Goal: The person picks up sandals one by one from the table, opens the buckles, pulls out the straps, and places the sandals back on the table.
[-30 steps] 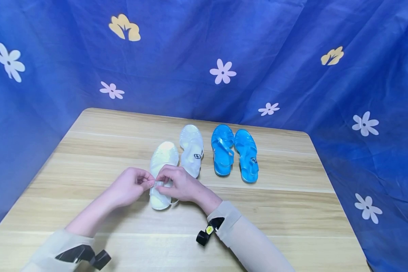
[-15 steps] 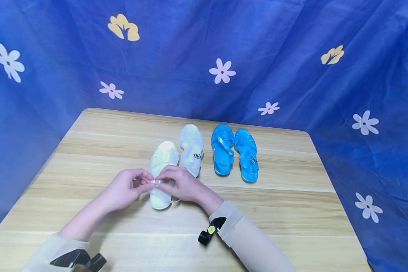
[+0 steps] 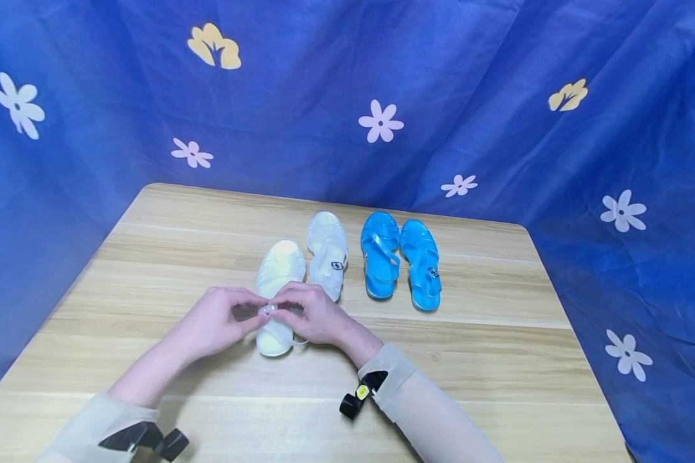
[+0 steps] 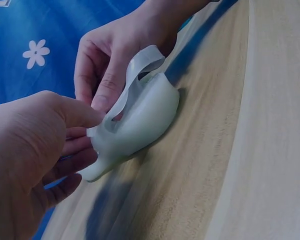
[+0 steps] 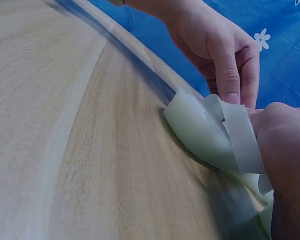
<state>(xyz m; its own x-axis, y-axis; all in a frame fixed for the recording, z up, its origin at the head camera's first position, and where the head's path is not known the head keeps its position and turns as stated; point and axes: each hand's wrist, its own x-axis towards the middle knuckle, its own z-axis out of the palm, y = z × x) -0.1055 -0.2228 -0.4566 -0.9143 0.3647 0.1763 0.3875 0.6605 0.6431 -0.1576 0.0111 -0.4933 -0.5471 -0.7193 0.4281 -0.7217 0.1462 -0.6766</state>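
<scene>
In the head view, a white sandal (image 3: 282,262) lies flat on the table, toe pointing away. From its left side, my left hand (image 3: 215,323) pinches the sandal strap (image 3: 268,310) between thumb and fingers. My right hand (image 3: 318,316) comes over the sandal from the right and pinches the same strap close by, so the fingertips of both hands nearly meet. The left wrist view shows the pale heel (image 4: 152,112) and a strap loop (image 4: 146,59) standing up above it. Fingers partly hide the buckle area. In the right wrist view, a wide strap band (image 5: 243,137) passes beside my right hand (image 5: 287,145).
A second white sandal (image 3: 325,238) lies just right of the first. Further right are two blue sandals, one (image 3: 379,257) beside the other (image 3: 419,263). All rest on a wood-grain table (image 3: 469,360). A blue flowered curtain (image 3: 301,83) hangs behind and at the sides.
Compared with one second ago, my left hand's fingers have shifted slightly right, closer to the right hand's fingertips at the strap. The right hand and the sandals stay nearly in place.
</scene>
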